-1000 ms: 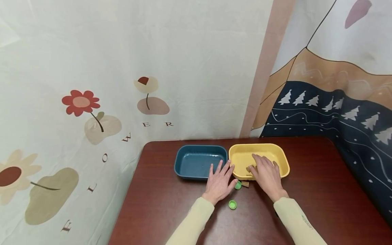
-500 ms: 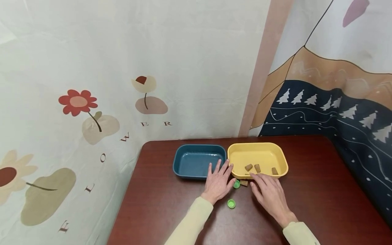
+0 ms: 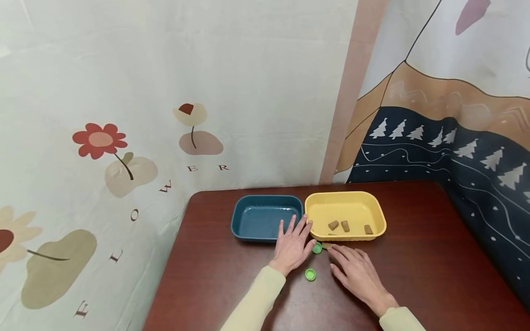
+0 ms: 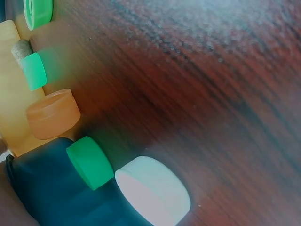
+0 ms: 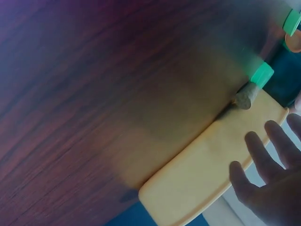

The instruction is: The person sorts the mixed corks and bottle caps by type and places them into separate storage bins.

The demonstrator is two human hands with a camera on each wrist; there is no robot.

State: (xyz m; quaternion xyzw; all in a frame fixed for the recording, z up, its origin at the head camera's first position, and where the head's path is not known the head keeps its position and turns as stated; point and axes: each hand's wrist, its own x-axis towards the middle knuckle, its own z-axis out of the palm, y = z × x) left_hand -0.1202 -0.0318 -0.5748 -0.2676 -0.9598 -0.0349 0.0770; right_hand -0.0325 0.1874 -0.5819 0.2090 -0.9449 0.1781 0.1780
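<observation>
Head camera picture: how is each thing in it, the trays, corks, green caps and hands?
Blue tray: upright, nothing seen inside.
Yellow tray: upright, corks inside.
Loose cork: lying on the table.
Near green cap: seemingly hollow side up.
Far green cap: beside the loose cork.
Left hand: fingers straight, spread.
Right hand: relaxed, by the loose cork.

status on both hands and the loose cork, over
Left hand spread at blue tray. Right hand at loose cork, contact unclear. Cork outside yellow tray. Green cap beside cork, possibly in the way.
</observation>
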